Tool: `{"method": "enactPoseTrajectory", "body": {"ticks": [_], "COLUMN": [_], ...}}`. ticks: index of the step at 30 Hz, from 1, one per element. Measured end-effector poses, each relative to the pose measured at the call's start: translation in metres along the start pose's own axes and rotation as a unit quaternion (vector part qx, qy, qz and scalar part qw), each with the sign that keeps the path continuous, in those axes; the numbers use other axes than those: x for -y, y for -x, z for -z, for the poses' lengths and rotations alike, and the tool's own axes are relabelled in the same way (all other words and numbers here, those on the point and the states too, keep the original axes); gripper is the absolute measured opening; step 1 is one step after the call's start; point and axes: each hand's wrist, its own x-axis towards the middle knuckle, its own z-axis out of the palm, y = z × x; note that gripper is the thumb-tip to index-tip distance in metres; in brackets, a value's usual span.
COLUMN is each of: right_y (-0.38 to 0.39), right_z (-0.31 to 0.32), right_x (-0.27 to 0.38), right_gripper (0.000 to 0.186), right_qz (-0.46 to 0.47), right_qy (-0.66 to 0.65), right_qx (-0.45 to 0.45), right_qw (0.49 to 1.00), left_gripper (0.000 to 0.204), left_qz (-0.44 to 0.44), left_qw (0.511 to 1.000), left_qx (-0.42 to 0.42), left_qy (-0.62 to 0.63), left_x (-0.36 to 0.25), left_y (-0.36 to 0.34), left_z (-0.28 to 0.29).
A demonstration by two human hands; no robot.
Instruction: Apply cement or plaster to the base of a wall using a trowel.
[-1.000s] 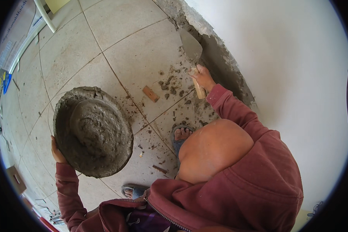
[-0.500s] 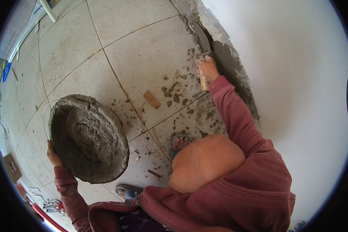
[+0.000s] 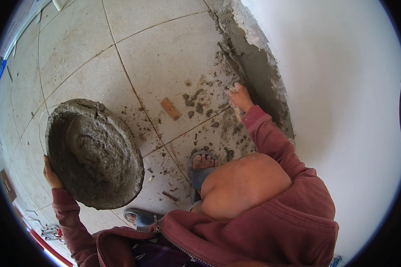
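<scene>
My right hand (image 3: pixel 240 98) is closed around the pale wooden handle of a trowel (image 3: pixel 231 61). Its mortar-smeared blade points away from me, tilted on edge along the foot of the wall. Wet grey mortar (image 3: pixel 257 66) covers a rough strip there. On my left, a round bucket (image 3: pixel 140 178) caked with mortar is tipped so that its mouth faces me, with a mass of wet mortar (image 3: pixel 103 149) inside. My left hand (image 3: pixel 51 174) grips the bucket's outer left side, just below the thin wire handle; part of the fingers is hidden behind it.
A white wall (image 3: pixel 338 89) rises on the right. Crumbs of mortar (image 3: pixel 196 100) and a broken piece of orange-brown tile (image 3: pixel 170 109) lie on the pale tiled floor (image 3: pixel 165 58). My sandalled foot (image 3: pixel 203 162) stands close to them. Tools (image 3: pixel 52 232) lie at the lower left.
My right hand has drawn the trowel toward me along the wall's foot, and smoothed mortar shows beyond it. The view has shifted slightly; my left hand stays at the bucket.
</scene>
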Motion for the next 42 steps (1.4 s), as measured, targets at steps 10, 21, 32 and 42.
{"method": "enactPoseTrajectory", "body": {"ticks": [10,21,32,42], "right_y": [-0.027,0.045,-0.055,0.03], "right_z": [0.028,0.053,0.01,0.041], "right_x": [0.039,0.048,0.041,0.022], "right_gripper": [0.014,0.015,0.019,0.018], "right_qz": [-0.058,-0.034,-0.06,-0.033], "right_qy": [-0.174,-0.202,-0.122,-0.24], "right_qx": [-0.008,-0.003,0.073,0.025], "right_qw": [0.983,0.979,0.988,0.97], "left_gripper": [0.05,0.05,0.048,0.05], "left_qz": [0.002,0.037,0.04,0.003], "left_qw": [0.999,0.999,0.999,0.998], "left_qx": [-0.006,-0.01,-0.013,-0.029], "left_qy": [-0.043,-0.016,-0.013,-0.054], "left_x": [0.005,-0.004,-0.003,0.004], "left_y": [-0.002,0.002,0.0,-0.004], "left_z": [0.012,0.01,0.012,0.019]}}
